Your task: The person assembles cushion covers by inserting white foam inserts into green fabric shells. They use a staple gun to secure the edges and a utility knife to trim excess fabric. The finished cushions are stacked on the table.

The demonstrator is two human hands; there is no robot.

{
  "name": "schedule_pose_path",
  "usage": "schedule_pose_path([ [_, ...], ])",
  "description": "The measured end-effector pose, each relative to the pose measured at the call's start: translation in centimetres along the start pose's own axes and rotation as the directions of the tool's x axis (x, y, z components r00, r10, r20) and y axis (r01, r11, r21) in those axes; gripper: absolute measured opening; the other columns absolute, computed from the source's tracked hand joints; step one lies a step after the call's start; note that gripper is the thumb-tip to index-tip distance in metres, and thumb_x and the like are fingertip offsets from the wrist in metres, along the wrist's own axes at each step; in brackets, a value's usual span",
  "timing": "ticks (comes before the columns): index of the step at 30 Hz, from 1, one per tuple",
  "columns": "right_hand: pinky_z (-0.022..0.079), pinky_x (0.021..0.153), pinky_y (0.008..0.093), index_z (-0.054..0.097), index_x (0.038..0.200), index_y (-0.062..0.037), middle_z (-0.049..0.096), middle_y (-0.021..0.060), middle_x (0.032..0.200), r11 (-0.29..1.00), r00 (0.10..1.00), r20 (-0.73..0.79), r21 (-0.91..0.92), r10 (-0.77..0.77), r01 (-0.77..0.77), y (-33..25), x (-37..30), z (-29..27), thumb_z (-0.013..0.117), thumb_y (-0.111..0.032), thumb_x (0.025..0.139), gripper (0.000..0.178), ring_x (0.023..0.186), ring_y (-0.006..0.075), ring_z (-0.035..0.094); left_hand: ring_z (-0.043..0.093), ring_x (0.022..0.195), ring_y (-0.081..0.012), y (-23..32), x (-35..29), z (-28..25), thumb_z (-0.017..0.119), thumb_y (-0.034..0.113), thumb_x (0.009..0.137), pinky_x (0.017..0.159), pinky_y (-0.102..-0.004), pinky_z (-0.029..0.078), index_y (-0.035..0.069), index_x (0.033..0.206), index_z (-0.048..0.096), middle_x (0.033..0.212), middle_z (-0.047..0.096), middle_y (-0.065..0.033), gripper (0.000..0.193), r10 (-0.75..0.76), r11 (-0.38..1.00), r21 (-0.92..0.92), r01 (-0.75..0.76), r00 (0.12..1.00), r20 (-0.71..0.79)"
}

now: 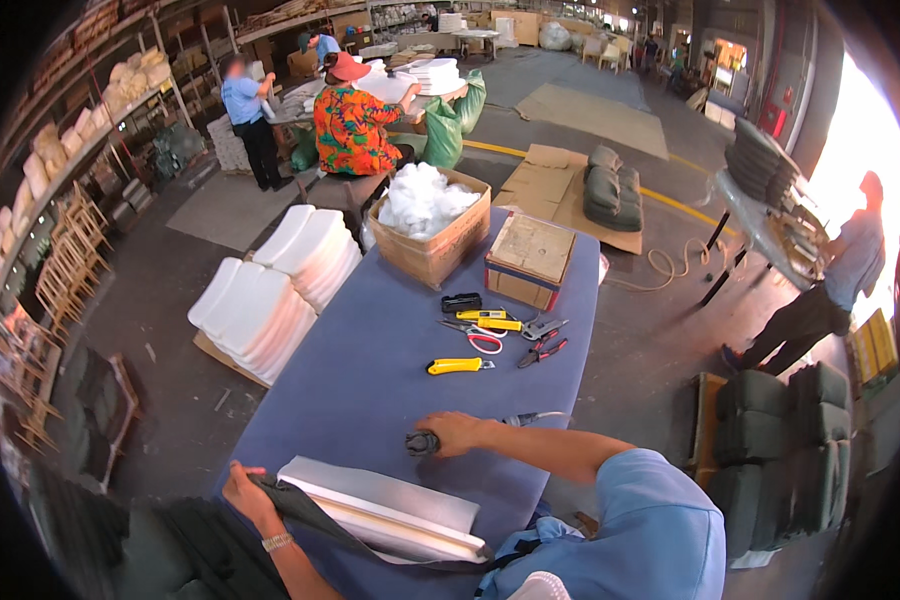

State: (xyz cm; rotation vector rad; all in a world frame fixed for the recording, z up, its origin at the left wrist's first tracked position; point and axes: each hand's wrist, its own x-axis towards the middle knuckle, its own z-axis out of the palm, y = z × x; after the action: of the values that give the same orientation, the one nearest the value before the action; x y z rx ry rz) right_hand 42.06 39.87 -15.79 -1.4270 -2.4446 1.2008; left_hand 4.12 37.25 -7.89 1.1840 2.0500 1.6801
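Observation:
My left hand (pixel 253 497) is closed on the edge of a dark grey fabric cover (pixel 315 513) at the table's near left. The cover runs along a long padded piece (pixel 395 518) with white foam and a pale strip, lying on the blue-topped table (pixel 340 400). Beyond the piece, my right hand (pixel 452 433) is wrapped around a dark air staple gun (pixel 422 443), whose hose (pixel 542 415) leads off to the right. The gun's head points left, apart from the padded piece. Much of its body is hidden by my fingers.
Farther up the table lie a yellow utility knife (pixel 455 366), scissors (pixel 484 341), red-handled pliers (pixel 542 351) and other tools. Behind them stand a carton of white stuffing (pixel 435 250) and a closed box (pixel 530 255). Foam stacks (pixel 270 280) are left; people work farther off.

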Motion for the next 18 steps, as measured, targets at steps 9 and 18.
schedule_pose_path([
  [9,0.053,0.100,0.0466,0.065,0.130,-0.0087,0.068,0.0155,0.127,0.967,0.941,-0.332,0.252,0.061,0.026,7.2,-3.9,8.3,0.071,-0.034,0.092,0.046,0.115,0.0338,0.067,0.053,0.055,-0.0236,10.4,-5.6,3.3,0.053,0.038,0.107,0.059,-0.0410,0.041,-0.004,0.058,0.061,0.057,0.060,-0.0109,0.065,0.243,0.952,0.198,-0.235,0.970,-0.018],
  [18,0.054,0.091,0.0442,0.062,0.135,-0.0077,0.073,0.0147,0.116,0.909,0.824,0.415,0.325,-0.385,0.261,11.2,-8.6,13.5,0.073,-0.037,0.093,0.052,0.105,0.0303,0.070,0.058,0.071,-0.0307,16.5,-13.9,8.4,0.053,0.029,0.107,0.080,-0.0461,0.044,0.005,0.060,0.063,0.064,0.060,-0.0083,0.054,0.533,0.734,0.428,-0.528,0.838,0.119],
])
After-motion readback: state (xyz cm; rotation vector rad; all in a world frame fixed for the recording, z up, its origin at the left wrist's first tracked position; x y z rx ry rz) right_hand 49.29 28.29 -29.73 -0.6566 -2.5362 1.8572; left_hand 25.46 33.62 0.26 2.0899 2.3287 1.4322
